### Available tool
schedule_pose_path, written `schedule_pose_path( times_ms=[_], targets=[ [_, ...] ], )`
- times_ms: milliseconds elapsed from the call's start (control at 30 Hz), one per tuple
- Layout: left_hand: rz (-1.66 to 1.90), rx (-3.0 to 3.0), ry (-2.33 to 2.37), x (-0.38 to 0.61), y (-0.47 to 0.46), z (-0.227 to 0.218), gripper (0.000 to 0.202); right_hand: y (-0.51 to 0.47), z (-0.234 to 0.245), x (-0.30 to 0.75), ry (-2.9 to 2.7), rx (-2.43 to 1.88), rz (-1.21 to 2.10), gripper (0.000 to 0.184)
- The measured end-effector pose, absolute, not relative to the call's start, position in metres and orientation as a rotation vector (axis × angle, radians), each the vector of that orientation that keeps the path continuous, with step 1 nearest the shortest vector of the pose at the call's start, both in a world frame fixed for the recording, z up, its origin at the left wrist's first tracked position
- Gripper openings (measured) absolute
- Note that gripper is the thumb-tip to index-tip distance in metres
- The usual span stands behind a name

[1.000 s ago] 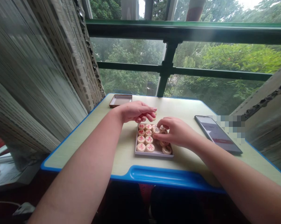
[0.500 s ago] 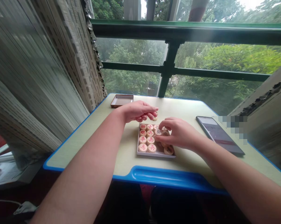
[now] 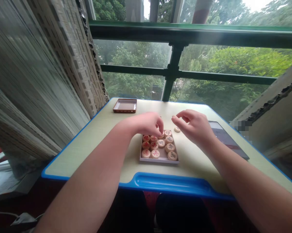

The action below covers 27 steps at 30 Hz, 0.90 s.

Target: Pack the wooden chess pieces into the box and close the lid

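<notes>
A shallow box (image 3: 159, 160) on the table holds Chinese chess pieces. Red-marked ones such as a red piece (image 3: 155, 153) fill the left columns, and black-marked ones such as a black piece (image 3: 172, 155) line the right side. Over the box's far edge, my left hand (image 3: 149, 123) points down with fingers closed at a Chinese chess piece (image 3: 162, 135), which they partly cover. My right hand (image 3: 193, 123) hovers beyond the box's right side, thumb and forefinger apart, nothing seen between them. A loose piece (image 3: 177, 129) lies on the table just left of and below it.
A box lid (image 3: 125, 106) lies at the table's far left. To the right, partly behind my right arm, rests a phone or tablet (image 3: 230, 140). The table (image 3: 92, 145) has a blue rim with a front groove (image 3: 172, 184). Curtains and a green-framed window (image 3: 174, 58) surround it.
My left hand has come down to the box's far part. My right hand has lifted out of the box and moved away to the upper right, leaving the pieces there uncovered.
</notes>
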<state>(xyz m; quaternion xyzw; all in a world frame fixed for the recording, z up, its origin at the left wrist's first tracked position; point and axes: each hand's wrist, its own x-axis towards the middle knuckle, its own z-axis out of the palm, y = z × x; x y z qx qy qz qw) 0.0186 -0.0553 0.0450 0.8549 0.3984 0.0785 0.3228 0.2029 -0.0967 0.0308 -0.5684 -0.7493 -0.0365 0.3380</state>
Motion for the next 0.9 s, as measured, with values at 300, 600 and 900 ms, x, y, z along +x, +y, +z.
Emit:
schedule_pose_path(
  times_ms=[300,600,900],
  targets=[
    [0.002,2.440,1.047,0.033,-0.073,0.048,0.015,-0.092,0.030,0.210,-1.888,-1.521,-0.074,0.031],
    [-0.035,2.530,1.077,0.043,-0.080,0.043,0.013,-0.100,0.034,0.207,-1.909,-1.487,-0.059,0.031],
    [-0.041,2.561,1.139,0.044,-0.078,0.038,0.012,-0.103,0.037,0.205,-1.919,-1.463,-0.034,0.028]
  ],
)
